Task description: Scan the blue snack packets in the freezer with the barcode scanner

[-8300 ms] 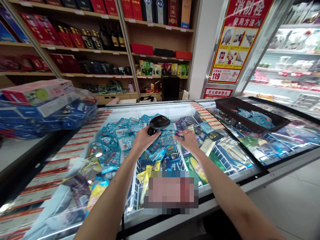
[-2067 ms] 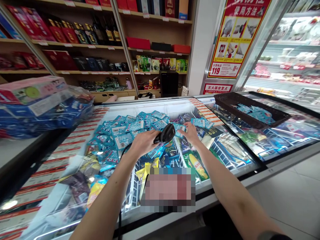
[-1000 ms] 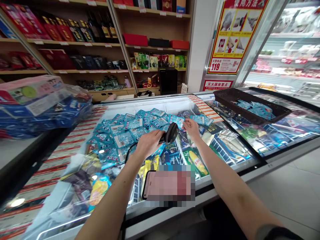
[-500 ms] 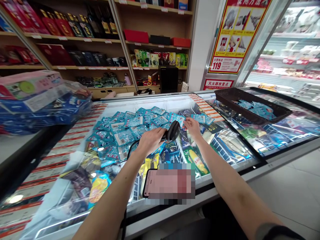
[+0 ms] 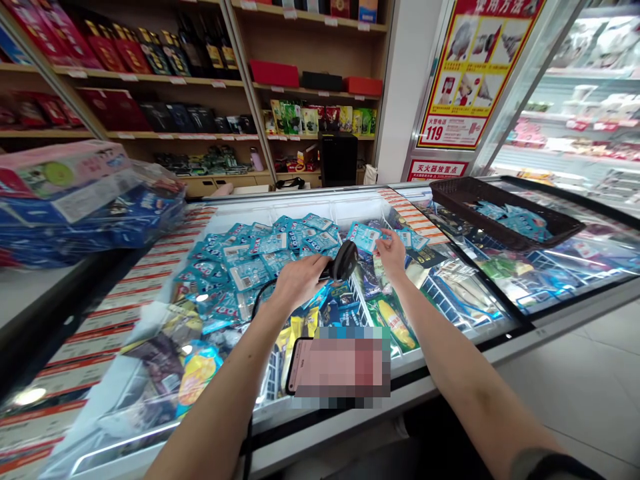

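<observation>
My left hand (image 5: 299, 280) is closed around the handle of a black barcode scanner (image 5: 344, 261), whose head tilts to the right over the freezer. Between the thumb and fingers of my right hand (image 5: 391, 255) is the edge of a blue packet (image 5: 363, 237) with a white label. The packet hangs just beyond the scanner head, apart from it. A heap of similar blue packets (image 5: 260, 257) lies in the left part of the freezer. A couple more blue packets (image 5: 417, 240) rest behind my right hand.
On the front glass lies a phone (image 5: 300, 367), partly blurred out. A brown basket (image 5: 555, 233) with blue packets stands on the freezer at right. Plastic-wrapped boxes (image 5: 90, 193) are stacked at left. The freezer's front rim (image 5: 450, 383) runs below my arms.
My right hand has shifted slightly right, drawing the blue packet away from the heap and out from behind the scanner head. My left hand and the scanner have hardly moved.
</observation>
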